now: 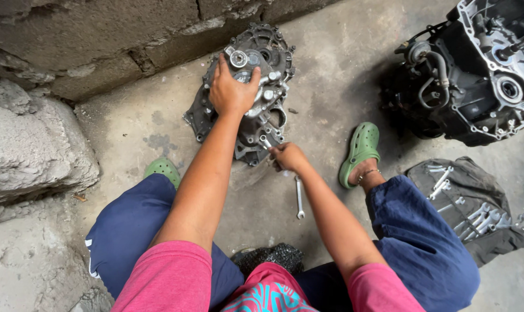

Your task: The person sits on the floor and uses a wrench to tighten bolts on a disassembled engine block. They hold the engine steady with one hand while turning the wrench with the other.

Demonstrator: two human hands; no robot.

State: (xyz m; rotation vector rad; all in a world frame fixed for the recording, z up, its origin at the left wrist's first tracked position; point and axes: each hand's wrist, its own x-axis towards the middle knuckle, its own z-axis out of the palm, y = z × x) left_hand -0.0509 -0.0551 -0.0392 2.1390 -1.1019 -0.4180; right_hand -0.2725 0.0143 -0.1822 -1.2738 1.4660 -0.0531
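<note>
Left hand [232,89] lies flat, fingers spread, on the dark grey cast-metal engine cover [244,92] at 12 o'clock. Right hand [288,157] is closed at the cover's 6 o'clock edge; what it holds cannot be made out. A silver steel combination spanner [299,197] lies just below.

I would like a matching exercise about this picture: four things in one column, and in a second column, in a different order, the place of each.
Things:
1. left hand
2. right hand
3. spanner
4. dark cloth with tools

Places:
A. lying on the concrete floor between the knees
B. pressed on top of the grey engine cover
C. spread on the floor beside the right leg
D. at the lower edge of the engine cover

Pairs: 1-B, 2-D, 3-A, 4-C
</note>
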